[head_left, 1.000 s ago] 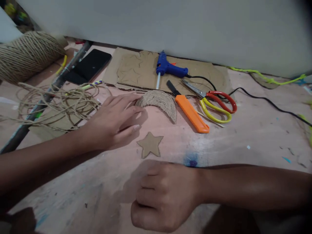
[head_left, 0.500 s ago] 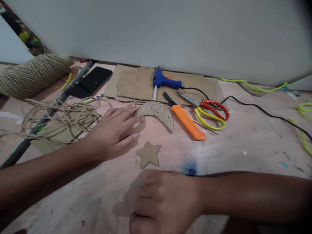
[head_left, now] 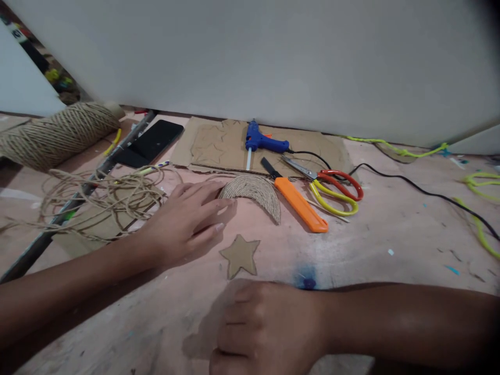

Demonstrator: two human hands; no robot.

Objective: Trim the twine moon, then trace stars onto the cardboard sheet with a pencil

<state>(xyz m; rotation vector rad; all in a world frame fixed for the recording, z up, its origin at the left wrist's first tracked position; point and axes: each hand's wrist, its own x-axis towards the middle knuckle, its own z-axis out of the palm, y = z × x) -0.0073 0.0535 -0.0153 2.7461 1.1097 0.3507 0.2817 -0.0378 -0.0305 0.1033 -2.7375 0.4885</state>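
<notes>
My left hand (head_left: 187, 221) lies flat on the pink table, fingers spread, with its fingertips at the left tip of a crescent wrapped in jute twine (head_left: 255, 194). A small cardboard star (head_left: 240, 255) lies just below the crescent, between both hands. My right hand (head_left: 265, 328) rests at the near edge with its fingers curled into a fist; I see nothing in it. To the crescent's right lie an orange box cutter (head_left: 299, 203) and red-and-yellow scissors (head_left: 332, 190).
A blue glue gun (head_left: 261, 141) lies on a cardboard sheet (head_left: 219, 143) with star cut-outs, its black cord (head_left: 422, 192) running right. At the left are loose jute twine (head_left: 101, 198), a twine spool (head_left: 58, 135), a black phone (head_left: 150, 143) and a metal bar (head_left: 78, 198). Yellow-green cords (head_left: 480, 208) trail at the right.
The view has tilted up, so everything sits lower in the frame. Both hands stay where they were on the table; the left fingers remain at the crescent's tip.
</notes>
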